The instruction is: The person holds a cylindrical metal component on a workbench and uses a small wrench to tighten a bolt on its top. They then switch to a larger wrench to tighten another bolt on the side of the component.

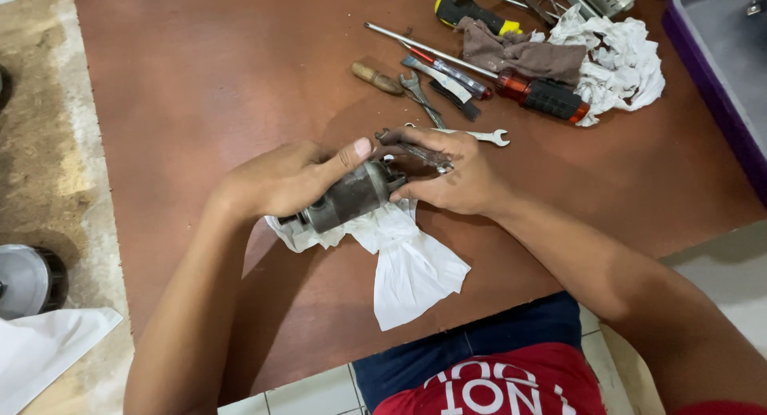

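My left hand (284, 178) grips a grey metal cylinder, a small motor body (349, 198), lying on its side over a white cloth (411, 267) on the brown board (200, 79). The thumb rests on top of the cylinder's right end. My right hand (455, 175) is closed on that right end and also holds a slim metal tool (423, 155) across its fingers. The two hands touch over the part. The cylinder's far end is hidden by my fingers.
Behind my hands lie a spanner (483, 135), several screwdrivers (543, 97), a wooden-handled tool (377, 78), a brown rag (523, 54) and crumpled white cloth (619, 59). A purple tray (715, 79) is at the right edge. A round metal part (24, 279) sits on the floor left.
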